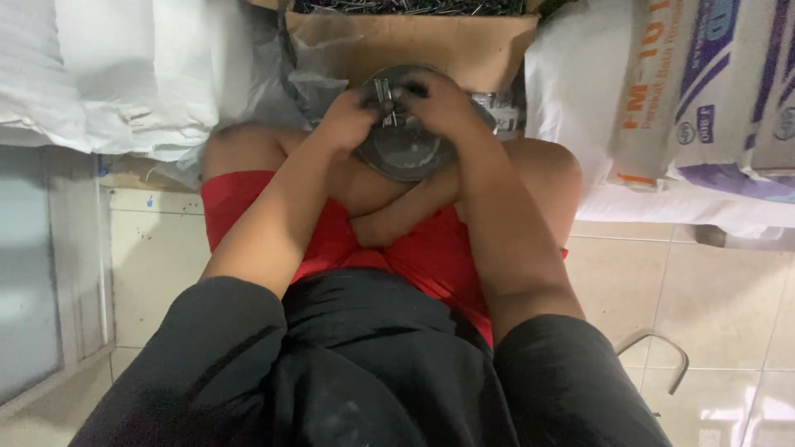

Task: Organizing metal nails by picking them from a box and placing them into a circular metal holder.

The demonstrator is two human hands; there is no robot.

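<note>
A person sits low over a pale tiled floor (629, 281), knees apart, in red shorts and a black top. White sacks (124, 74) are stacked on the left, printed sacks (712, 91) on the right, and straight ahead stands an open cardboard box (431, 41) filled with dark nails. A bent metal rod (662, 352) lies on the tiles at lower right. Between the knees rests a round grey metal bowl (402, 153). Both hands meet just above it — the left hand (348, 120) and right hand (439, 99) have their fingers curled closed around a small bundle of nails (385, 99), held upright between them over the bowl.
</note>
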